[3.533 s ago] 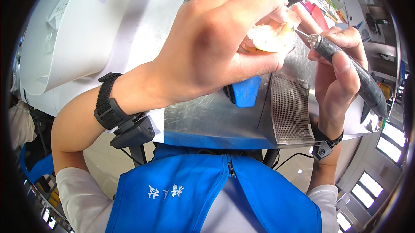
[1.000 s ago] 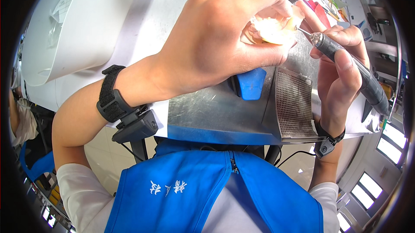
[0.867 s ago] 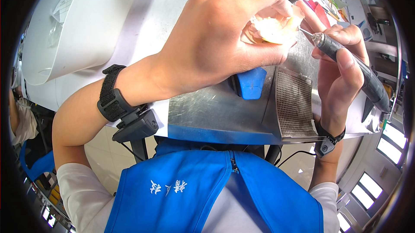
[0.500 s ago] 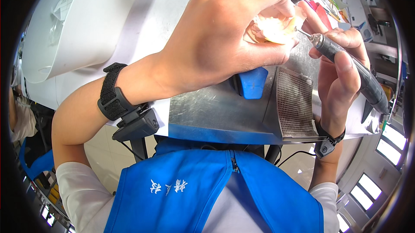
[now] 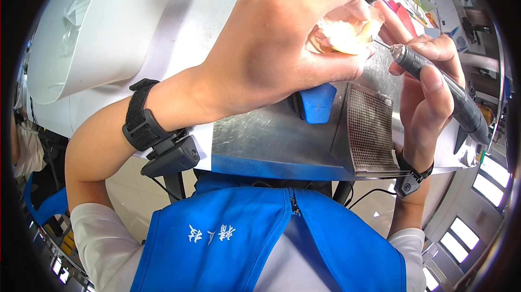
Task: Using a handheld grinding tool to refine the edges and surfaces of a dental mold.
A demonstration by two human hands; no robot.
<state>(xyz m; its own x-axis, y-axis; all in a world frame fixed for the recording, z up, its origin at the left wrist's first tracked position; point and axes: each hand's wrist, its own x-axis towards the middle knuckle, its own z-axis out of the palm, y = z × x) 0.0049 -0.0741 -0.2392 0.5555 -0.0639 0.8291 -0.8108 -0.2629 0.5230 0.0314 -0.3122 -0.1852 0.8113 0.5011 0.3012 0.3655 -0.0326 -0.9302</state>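
- The left hand (image 5: pixel 282 37) grips a pale, brightly lit model (image 5: pixel 337 38) between thumb and fingers.
- The right hand (image 5: pixel 426 88) holds a black pen-shaped tool (image 5: pixel 461 99), its thin bit (image 5: pixel 382 43) aimed at the model; glare makes contact hard to judge.
- Lower down, a blue block (image 5: pixel 319 104) sits left of a perforated panel (image 5: pixel 372 129) on the metal worktop (image 5: pixel 266 140).

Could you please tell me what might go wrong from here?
The thin bur of the black handpiece in the right hand points at the pale dental cast, close to the left hand; a slip might nick that hand. The cast is held up over a metal worktop, so it could chip if dropped.
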